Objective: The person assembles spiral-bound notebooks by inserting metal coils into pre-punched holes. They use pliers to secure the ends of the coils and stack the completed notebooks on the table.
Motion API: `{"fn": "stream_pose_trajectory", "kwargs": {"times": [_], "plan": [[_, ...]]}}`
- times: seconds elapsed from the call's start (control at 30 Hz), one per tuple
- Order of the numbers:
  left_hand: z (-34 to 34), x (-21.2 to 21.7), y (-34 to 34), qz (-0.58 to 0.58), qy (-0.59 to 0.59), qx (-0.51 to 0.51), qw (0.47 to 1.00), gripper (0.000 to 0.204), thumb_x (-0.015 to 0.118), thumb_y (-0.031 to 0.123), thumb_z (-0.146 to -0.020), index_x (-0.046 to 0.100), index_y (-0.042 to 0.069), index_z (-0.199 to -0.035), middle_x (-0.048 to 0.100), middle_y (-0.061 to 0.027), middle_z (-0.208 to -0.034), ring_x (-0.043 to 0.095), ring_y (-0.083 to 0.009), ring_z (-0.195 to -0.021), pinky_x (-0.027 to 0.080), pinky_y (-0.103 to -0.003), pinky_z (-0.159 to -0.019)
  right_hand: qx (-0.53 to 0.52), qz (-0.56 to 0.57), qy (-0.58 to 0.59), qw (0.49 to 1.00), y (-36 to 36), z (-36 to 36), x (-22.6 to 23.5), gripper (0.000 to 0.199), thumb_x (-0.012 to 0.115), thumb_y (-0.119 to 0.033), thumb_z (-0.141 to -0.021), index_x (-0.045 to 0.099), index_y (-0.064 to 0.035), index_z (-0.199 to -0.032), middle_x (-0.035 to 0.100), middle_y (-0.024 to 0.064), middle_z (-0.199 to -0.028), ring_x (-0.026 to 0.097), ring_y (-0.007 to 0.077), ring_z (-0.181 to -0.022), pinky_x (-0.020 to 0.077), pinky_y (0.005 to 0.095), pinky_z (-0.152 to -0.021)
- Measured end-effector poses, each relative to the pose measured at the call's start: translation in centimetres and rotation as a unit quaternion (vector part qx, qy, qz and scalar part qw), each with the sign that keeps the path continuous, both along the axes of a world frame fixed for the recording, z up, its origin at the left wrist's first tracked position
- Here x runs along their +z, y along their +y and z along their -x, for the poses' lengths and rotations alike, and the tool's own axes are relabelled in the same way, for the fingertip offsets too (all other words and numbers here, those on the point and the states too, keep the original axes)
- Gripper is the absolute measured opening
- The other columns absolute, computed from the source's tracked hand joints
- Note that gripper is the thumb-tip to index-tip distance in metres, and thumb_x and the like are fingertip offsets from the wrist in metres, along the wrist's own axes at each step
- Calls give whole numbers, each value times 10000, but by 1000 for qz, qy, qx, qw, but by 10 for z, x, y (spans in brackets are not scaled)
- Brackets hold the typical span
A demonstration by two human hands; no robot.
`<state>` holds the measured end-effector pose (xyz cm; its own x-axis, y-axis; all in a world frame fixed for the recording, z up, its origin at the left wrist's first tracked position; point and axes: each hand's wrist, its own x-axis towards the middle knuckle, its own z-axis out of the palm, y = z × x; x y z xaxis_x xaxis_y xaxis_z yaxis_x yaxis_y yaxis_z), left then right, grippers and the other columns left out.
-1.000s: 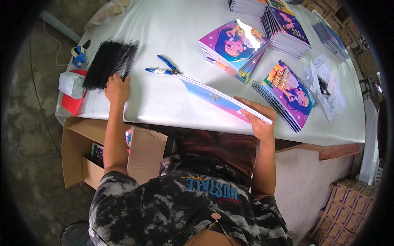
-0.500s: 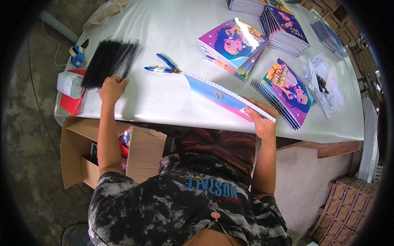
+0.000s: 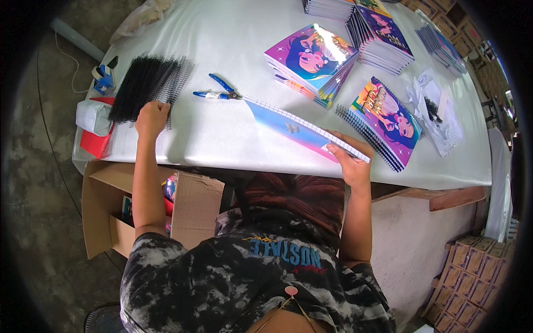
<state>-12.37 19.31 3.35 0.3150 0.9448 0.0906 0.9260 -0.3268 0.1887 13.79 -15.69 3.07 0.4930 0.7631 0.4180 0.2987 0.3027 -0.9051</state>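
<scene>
A pile of black plastic spiral binding coils lies at the left of the table. My left hand is at its near edge, fingers pinched on the end of a coil that they partly hide. My right hand grips the near right end of an unbound notebook. The notebook stands on its long side, its punched edge up and its blue-to-pink cover facing me. Blue-handled pliers lie spread at its far left end.
Spiral notebooks lie right of my right hand. Behind them are a stack of notebooks and more bound ones. A crumpled white wrapper is at the right, a blue tape dispenser at the left. An open carton sits below the table edge.
My left hand's fingers have closed tighter and turned slightly at the coil pile. The right hand and notebook have hardly moved; the whole view has shifted a little.
</scene>
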Motion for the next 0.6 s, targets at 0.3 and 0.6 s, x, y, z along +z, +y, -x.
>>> {"fn": "stream_pose_trajectory", "kwargs": {"times": [0.3,0.6], "plan": [[6,5,-7,-16,40,-11,999,315,618,384,-751,671,87,-843,657,-111,-822,626,-294,-791,470,-389,-694,4,-3,-4,1000,-1,0,1,233,603,45,-785,631,42,-1017,662,138,-965,630,151,-839,482,243,-752],[9,20,-5,-50,-129,47,989,311,637,393,-755,686,122,-899,670,-65,-829,633,-230,-786,465,-336,-698,0,-2,4,1000,-2,-2,0,234,603,47,-785,631,40,-1017,660,137,-973,630,154,-846,482,249,-761]]}}
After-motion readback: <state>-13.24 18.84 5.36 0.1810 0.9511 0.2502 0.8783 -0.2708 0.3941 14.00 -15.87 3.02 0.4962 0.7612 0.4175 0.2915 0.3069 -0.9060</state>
